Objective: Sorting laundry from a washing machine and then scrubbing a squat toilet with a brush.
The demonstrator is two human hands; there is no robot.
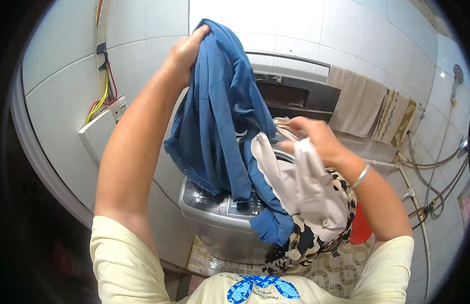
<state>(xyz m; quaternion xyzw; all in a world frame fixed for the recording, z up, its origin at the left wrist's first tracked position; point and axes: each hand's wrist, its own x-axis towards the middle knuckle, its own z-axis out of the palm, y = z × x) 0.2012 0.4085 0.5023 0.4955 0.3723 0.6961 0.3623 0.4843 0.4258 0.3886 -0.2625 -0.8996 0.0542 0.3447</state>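
Note:
My left hand (185,53) is raised at the upper left and grips the top of a blue cloth garment (219,106). The garment hangs in long folds in front of a top-loading washing machine (227,235), hiding part of its control panel. My right hand (314,138), somewhat blurred, is at a pale pink garment (314,197), with cloth gathered at its fingers. This pale garment hangs against the blue one and over a black-and-tan patterned cloth (307,243). Part of the machine's round opening (284,155) shows behind the fabrics.
A beige towel (356,98) and a patterned towel (394,116) hang on the tiled wall. Hoses (434,205) and a pipe run down the right side. A red plastic object (361,224) stands on the patterned floor. Wires enter a socket box (100,129) at left.

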